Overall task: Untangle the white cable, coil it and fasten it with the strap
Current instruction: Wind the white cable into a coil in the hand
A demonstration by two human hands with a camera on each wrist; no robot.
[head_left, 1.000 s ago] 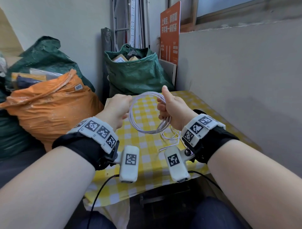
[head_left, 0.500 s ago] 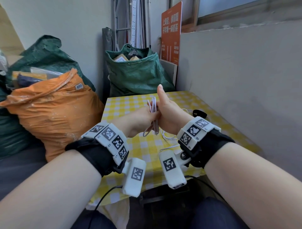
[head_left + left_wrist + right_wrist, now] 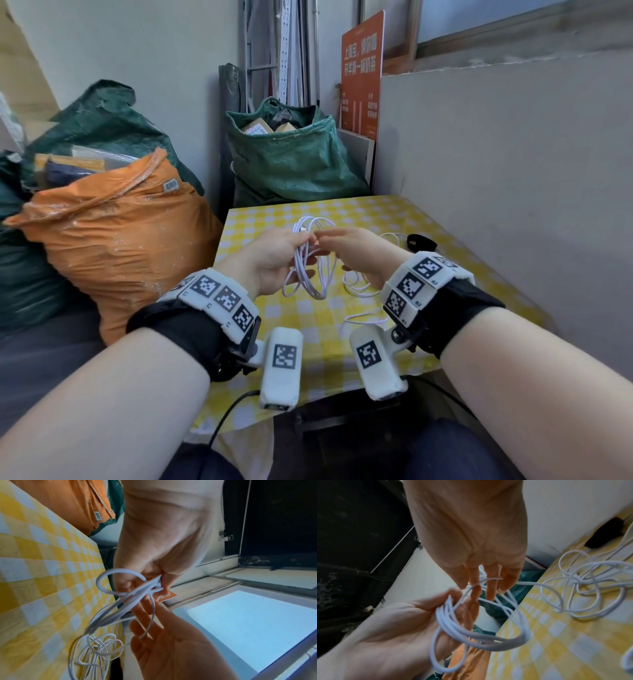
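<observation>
The white cable's coil hangs upright over the yellow checked table. My left hand pinches its loops together near the top; the left wrist view shows thumb and fingers closed on the bundle. My right hand is just right of the coil, its fingers straight and touching the strands with one strand lying across them. The rest of the cable lies in loose tangled loops on the cloth. The black strap lies on the table to the far right, untouched.
An orange sack stands against the table's left edge. A green sack sits behind the far edge. A grey wall panel runs along the table's right side, with an orange sign above it.
Both hands gripped the coil a second ago, then pressed it flat between them. Now my right hand has let go and straightened its fingers, and the coil stays in my left hand, lower down.
</observation>
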